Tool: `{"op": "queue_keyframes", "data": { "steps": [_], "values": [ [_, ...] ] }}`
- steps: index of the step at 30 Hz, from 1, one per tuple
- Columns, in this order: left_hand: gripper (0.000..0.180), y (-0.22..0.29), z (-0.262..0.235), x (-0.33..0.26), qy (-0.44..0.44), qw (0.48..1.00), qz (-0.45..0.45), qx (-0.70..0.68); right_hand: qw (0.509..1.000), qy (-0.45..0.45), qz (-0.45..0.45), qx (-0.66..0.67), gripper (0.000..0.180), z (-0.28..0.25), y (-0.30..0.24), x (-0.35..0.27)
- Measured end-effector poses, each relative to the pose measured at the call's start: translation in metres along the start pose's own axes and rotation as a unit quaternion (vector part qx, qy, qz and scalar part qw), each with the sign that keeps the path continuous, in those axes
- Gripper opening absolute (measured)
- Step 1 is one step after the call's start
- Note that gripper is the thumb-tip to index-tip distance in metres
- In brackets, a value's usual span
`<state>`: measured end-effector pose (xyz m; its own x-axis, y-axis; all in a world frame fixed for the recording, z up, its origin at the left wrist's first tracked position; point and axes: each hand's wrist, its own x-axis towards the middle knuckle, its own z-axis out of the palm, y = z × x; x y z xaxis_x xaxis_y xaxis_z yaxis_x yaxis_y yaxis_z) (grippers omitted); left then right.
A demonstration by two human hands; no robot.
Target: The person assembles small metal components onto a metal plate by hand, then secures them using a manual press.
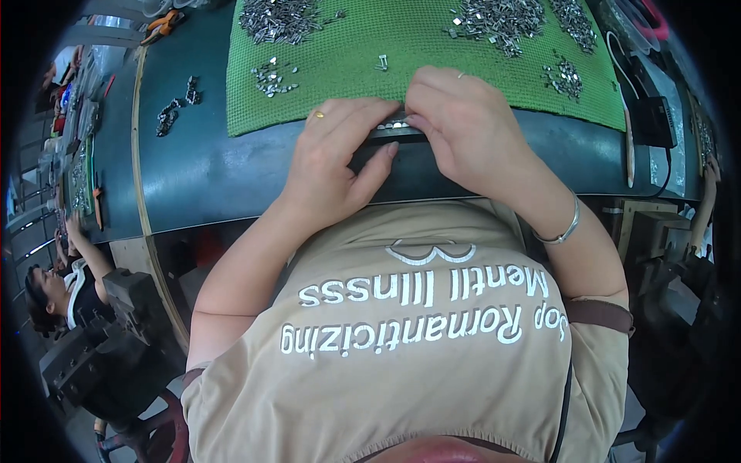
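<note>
My left hand, right hand: fingers pinched shut on dark strip at green mat near edge; metal-part heaps beyond, bare belt leftward.

Dark workbench with curved pale edge, green mat on top. Black machine lower left, wooden block right. Co-worker seated left. Even, bright light.

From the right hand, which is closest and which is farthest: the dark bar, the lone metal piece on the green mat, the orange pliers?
From the right hand:
1. Dark bar, under its fingertips.
2. Lone metal piece, just beyond on the green mat.
3. Orange pliers, far left corner.
</note>
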<state>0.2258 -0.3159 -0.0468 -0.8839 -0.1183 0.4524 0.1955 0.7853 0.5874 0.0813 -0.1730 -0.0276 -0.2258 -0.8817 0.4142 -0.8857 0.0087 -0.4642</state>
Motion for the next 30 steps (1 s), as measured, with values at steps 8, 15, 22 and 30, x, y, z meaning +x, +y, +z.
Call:
{"op": "queue_keyframes", "data": {
  "steps": [8,15,22,30],
  "values": [
    [0.045,-0.008,-0.009,-0.005,0.001,1.0,0.021,-0.02,0.987,-0.024,-0.096,-0.126,0.027,-0.005,-0.017,-0.021],
    [0.043,-0.006,-0.049,0.008,-0.114,0.977,-0.119,0.133,0.982,-0.02,0.185,0.044,0.06,-0.047,0.018,-0.055],
    [0.031,-0.002,-0.047,0.038,-0.232,0.97,-0.07,0.031,0.97,0.005,0.185,0.157,0.051,-0.066,0.029,-0.076],
    [0.03,0.081,0.066,0.162,-0.285,0.941,0.167,-0.07,0.829,0.312,0.377,0.27,0.049,-0.136,-0.037,-0.22]
  ]
}}
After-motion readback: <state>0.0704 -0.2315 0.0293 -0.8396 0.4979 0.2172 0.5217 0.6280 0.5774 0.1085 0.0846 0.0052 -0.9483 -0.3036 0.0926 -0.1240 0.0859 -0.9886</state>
